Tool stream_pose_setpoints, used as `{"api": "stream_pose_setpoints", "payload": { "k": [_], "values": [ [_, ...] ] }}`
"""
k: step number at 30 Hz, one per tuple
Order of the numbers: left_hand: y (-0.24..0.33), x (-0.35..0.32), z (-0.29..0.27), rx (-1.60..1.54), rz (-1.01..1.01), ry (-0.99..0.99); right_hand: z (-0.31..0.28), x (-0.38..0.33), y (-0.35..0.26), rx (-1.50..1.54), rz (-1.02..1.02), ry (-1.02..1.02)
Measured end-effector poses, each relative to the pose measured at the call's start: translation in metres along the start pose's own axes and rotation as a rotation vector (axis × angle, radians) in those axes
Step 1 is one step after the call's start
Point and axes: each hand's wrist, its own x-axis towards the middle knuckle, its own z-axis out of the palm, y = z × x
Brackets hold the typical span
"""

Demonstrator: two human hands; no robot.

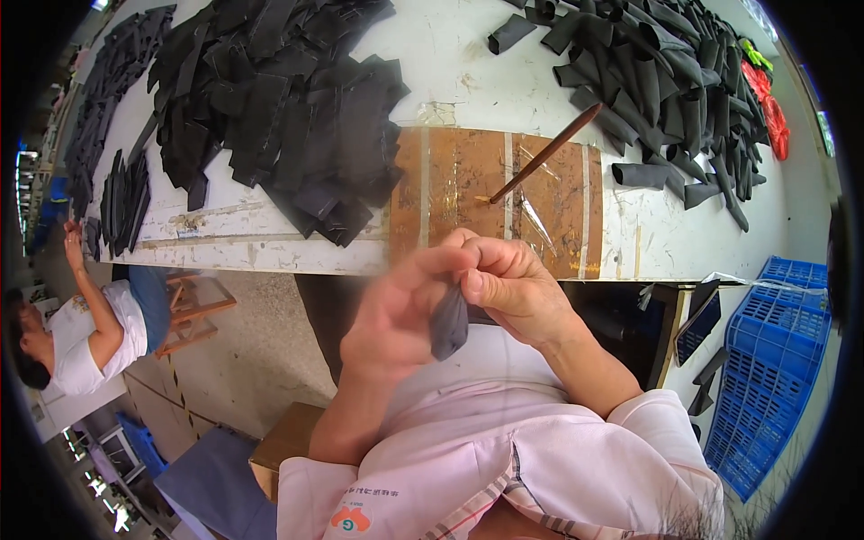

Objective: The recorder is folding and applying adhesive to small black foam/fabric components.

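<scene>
Looks matt and cloth-like on the dark grey tubular piece (450, 331); appears scuffed, under glossy clear tape (509, 162), on the brown rectangular board (477, 166); resembles plastic on the blue lattice crate (765, 355).

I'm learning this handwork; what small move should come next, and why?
Probably ease open the top of the dark fabric piece: the right hand pinches it narrow there, the left hand is beside it, and dark tubes piled on the right show open ends.
</scene>
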Motion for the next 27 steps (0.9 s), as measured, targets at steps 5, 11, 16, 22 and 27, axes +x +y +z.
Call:
{"api": "stream_pose_setpoints", "payload": {
  "k": [5,11,16,22,27],
  "values": [
    [-0.008,0.005,0.027,0.8,0.184,0.449,-0.01,0.0,-0.013,-0.588,-0.392,0.079],
    [-0.013,0.029,0.05,0.841,0.575,0.43,0.007,-0.011,-0.048,-1.043,-0.673,0.214],
    [0.01,0.047,0.073,0.474,0.44,0.333,0.012,-0.01,-0.084,-1.139,-0.773,0.189],
    [0.037,0.08,0.074,-0.276,0.15,-0.05,0.029,-0.002,-0.134,-0.721,-0.476,0.098],
    [0.036,0.102,0.051,-0.79,-0.139,-0.331,-0.007,0.021,-0.138,-0.468,-0.037,0.013]
  ]
}}
